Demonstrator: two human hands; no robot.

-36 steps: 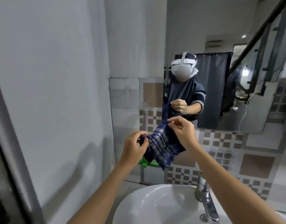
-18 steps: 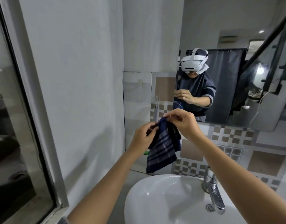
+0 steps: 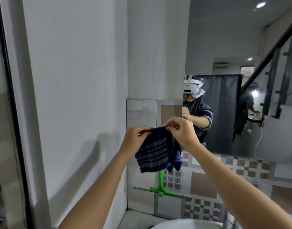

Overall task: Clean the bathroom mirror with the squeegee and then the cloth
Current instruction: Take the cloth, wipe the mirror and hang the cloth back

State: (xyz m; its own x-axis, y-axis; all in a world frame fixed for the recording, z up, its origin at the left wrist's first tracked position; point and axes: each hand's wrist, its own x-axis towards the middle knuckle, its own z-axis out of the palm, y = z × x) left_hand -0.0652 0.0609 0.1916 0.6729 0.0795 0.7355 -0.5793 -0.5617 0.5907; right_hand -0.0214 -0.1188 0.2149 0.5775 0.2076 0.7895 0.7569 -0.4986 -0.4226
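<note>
Pinching the top hem of the cloth between us, our left hand and right hand each close thumb and fingers on an upper corner, so the fabric hangs limp below both grips. It is dark blue, soft, crossed with pale plaid lines. Behind it, partly hidden by the cloth, the green plastic squeegee hangs against the tiled wall, blade downward. To the right the mirror sits above checkered tiles; the white basin curves below.
</note>
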